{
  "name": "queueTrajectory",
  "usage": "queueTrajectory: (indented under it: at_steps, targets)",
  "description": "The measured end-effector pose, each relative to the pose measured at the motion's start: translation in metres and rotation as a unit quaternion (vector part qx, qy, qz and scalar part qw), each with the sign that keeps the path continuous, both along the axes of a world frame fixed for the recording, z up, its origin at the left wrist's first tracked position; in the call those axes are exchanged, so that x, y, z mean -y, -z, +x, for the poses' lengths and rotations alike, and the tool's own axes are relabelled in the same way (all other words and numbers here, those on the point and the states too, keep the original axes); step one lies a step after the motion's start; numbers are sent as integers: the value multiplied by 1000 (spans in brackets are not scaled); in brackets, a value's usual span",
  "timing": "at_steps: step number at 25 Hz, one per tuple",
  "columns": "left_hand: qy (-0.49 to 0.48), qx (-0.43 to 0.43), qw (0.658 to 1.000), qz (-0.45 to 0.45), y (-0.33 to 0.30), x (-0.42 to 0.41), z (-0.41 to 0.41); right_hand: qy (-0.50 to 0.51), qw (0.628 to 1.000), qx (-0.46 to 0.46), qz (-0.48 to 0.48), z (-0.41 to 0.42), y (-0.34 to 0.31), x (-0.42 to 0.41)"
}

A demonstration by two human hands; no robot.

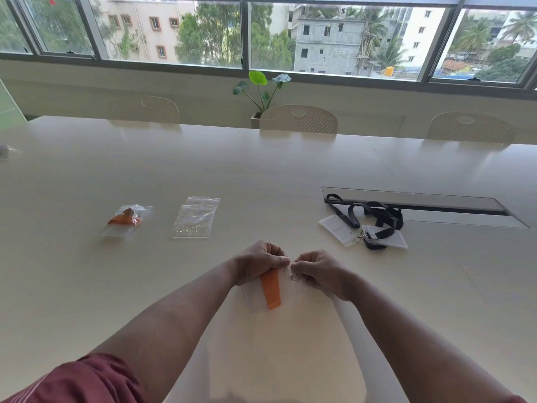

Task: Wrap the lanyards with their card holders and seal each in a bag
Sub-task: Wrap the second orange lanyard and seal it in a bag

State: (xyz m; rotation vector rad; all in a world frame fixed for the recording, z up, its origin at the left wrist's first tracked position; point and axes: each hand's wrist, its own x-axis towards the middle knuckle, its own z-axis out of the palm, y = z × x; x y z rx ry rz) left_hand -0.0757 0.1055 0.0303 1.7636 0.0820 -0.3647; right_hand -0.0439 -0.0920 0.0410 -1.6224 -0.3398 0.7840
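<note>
- Both hands meet just above the near middle of the pale table (261,175), fingers curled, pinching the top edge of a clear bag (286,295) between them.
- The left hand (260,261) grips the bag's top at its left part, thumb and fingers closed on the plastic just above an orange lanyard (271,290) that shows through the bag.
- The right hand (315,270) pinches the same top edge at its right part; the two hands' fingertips are almost touching.
- The orange lanyard lies inside the held bag as a flat strip running from under the left hand toward the person (whether a card holder sits with it cannot be told through the plastic).
- To the far left on the table lies a packed bag (125,221) with orange lanyard material folded inside.
- Just right of it, well apart from the hands, lies a small stack of clear bags (194,218), flat, their zip ends away from the person.
- To the right lie black lanyards (374,212), tangled loosely, clipped to white card holders (337,229) that rest flat on the table; one strap end reaches the edge of a long cable slot (415,203) set into the tabletop.
- Across the table stand three pale perforated chairs (299,119), and behind the middle one a potted plant (261,94) under a wide window (174,30).
- A dark red sleeve (87,379) shows at the lower left.
</note>
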Motion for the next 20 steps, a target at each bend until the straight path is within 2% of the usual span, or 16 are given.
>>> queueTrajectory:
  at_steps: [16, 20]
  targets:
    - [-16, -5, 1000, -19, -4, 3, -2, -3, 1000, -1, 2, -3, -3, 2]
    - [5, -22, 999, -38, -8, 2, -1, -8, 1000, -14, 8, 0, -2, 4]
